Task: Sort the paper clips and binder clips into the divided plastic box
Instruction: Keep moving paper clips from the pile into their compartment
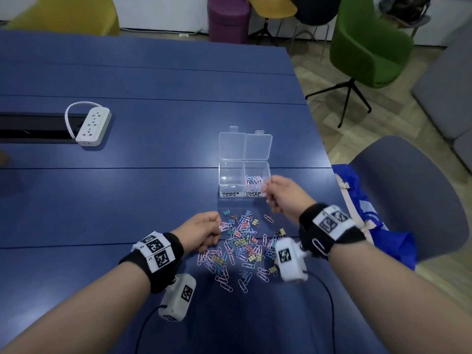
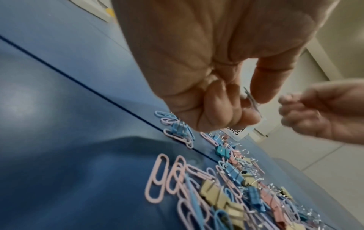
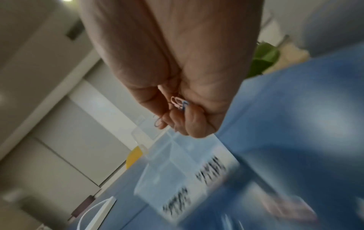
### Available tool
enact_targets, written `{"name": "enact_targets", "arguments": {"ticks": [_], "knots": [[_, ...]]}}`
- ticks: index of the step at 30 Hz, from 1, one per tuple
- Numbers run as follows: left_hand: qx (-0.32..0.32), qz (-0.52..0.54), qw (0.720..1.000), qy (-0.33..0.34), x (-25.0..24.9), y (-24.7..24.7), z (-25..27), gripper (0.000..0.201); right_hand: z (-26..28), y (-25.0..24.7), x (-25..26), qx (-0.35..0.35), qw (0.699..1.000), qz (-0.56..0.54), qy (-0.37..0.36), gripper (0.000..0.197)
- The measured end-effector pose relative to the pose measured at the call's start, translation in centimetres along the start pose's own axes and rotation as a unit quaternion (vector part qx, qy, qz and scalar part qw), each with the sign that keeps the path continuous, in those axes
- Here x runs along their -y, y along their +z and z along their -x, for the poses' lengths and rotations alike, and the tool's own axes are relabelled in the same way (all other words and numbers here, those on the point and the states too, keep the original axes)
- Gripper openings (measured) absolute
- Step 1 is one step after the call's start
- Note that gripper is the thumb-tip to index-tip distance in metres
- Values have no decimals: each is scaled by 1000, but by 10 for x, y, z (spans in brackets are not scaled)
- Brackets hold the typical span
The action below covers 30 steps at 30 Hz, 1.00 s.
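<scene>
Blue worktop carries the divided plastic box beyond mixed clips; paper clips are pinched in the right hand, best released low over the right-hand compartment; something thin is pinched by the left hand

The wide matte table is deep blue, crossed by thin dark seam lines. On it the loose wire paper clips are pale pink and light blue; the small metal binder clips are pink, blue, teal and dull yellow (with silvery wire handles). The clear divided plastic box carries white labels with black lettering. The plastic power strip is white.
</scene>
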State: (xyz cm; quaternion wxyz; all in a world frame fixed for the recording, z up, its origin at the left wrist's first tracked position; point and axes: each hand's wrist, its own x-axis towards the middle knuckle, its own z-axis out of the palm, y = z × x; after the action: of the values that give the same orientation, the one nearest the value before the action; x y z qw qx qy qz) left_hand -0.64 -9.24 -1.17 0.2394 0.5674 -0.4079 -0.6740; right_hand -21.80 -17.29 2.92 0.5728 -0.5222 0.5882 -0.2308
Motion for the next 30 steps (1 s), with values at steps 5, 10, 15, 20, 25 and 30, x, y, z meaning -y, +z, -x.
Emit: {"name": "enact_targets", "arguments": {"ticks": [5, 10, 15, 20, 25, 30], "knots": [[-5, -64, 998, -7, -8, 3, 0, 27, -45, -4, 50, -38, 987, 153, -34, 27], [2, -77, 997, 10, -25, 8, -1, 28, -55, 5, 67, 8, 940, 340, 25, 31], [-3, -124, 992, 21, -61, 8, -22, 27, -60, -13, 69, -15, 981, 188, 39, 24], [-56, -177, 982, 41, -116, 22, -63, 23, -48, -30, 53, -79, 976, 202, -21, 22], [-78, -330, 941, 1, -146, 36, -92, 19, -42, -46, 22, -77, 975, 209, -10, 23], [-116, -292, 949, -5, -146, 47, -106, 14, -31, -55, -3, -85, 972, 218, -2, 29]]}}
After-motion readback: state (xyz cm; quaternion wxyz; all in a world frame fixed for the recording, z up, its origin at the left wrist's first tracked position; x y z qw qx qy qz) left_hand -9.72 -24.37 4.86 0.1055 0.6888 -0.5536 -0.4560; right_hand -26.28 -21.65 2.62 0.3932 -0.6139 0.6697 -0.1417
